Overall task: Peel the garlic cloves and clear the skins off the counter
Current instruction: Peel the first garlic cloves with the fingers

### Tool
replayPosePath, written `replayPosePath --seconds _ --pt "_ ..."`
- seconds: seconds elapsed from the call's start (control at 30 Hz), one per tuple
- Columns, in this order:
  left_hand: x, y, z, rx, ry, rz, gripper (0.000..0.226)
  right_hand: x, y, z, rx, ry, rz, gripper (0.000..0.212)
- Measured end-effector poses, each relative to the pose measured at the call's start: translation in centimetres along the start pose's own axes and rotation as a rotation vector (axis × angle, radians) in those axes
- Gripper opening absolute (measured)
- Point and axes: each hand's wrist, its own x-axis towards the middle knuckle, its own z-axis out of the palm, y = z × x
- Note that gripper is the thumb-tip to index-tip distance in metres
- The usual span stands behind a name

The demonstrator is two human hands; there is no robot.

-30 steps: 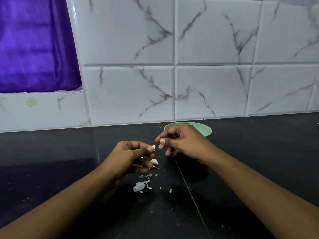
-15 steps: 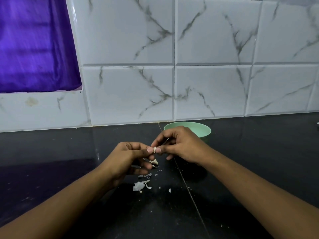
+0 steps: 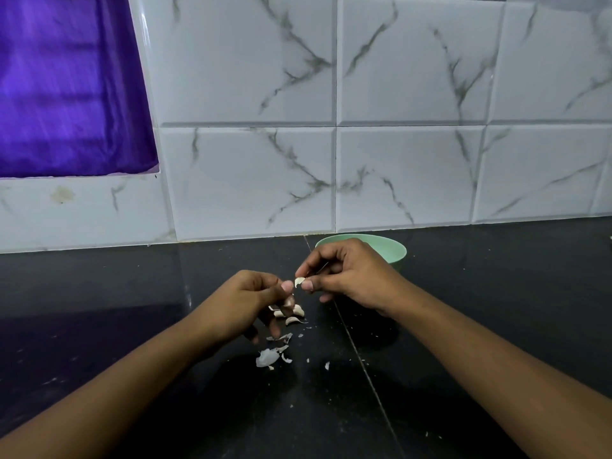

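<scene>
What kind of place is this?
Most likely a home kitchen: a dark polished counter against a marble-look tiled wall, a green bowl, and loose garlic skins near where the right hand pinches a garlic piece.

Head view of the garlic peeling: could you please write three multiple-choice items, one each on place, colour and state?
1. Where is the bowl? A. behind the right hand B. at the counter's near edge C. on the windowsill
2. The bowl's colour? A. red B. pale green C. black
3. The garlic piece is: A. in the bowl B. on an open palm C. pinched at fingertips
Answers: 1A, its rim shows past the knuckles; 2B, the rim is mint; 3C, right thumb and forefinger close on it.
</scene>
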Motion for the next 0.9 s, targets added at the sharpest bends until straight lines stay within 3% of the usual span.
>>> replayPosePath --seconds 0.17,0.37,0.53,0.9 --pt "-0.1 0.1 -0.5 0.167 0.040 0.089 0.006 0.0 0.1 -0.2 -0.003 0.019 0.020 0.015" --pt "-0.2 0.3 -0.4 0.172 0.143 0.142 0.024 0.1 0.2 -0.2 -0.038 0.027 0.001 0.015" --pt "-0.1 -0.1 -0.2 0.303 0.302 0.266 0.014 0.1 0.2 -0.1 -0.082 0.031 -0.025 0.014" --pt "-0.4 0.1 0.4 0.360 0.372 0.301 0.005 -0.2 -0.3 0.0 -0.002 -0.001 0.040 0.006"
